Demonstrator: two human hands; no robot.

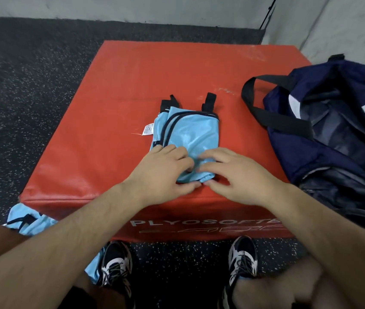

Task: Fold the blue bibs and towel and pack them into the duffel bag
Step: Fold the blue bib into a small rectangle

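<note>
I'm working on the red plyo box [132, 85], with the navy duffel bag [333, 121] slumped at its right edge, mouth apparently open and sagging. That sag is my first worry: if the opening collapses when I carry something over, I'll be stuffing one-handed and the fold will be lost.

The folded blue bib [195, 134] lies mid-box, near my edge. My left hand [166, 170] has fingers curled over its near end with the thumb at the hem, gripping it. My right hand [237, 175] pinches the same end from the other side, though its fingertips are motion-blurred. The fabric looks slick and shiny, so I judge the layers could slide apart if I lift by this end alone.

More light-blue fabric [27, 221] hangs off my left knee toward the floor, close to my shoe; I could tread on it.

The black straps [209, 101] at the far end and the white care tag [147, 130] stick out loose and may snag on the bag.
</note>
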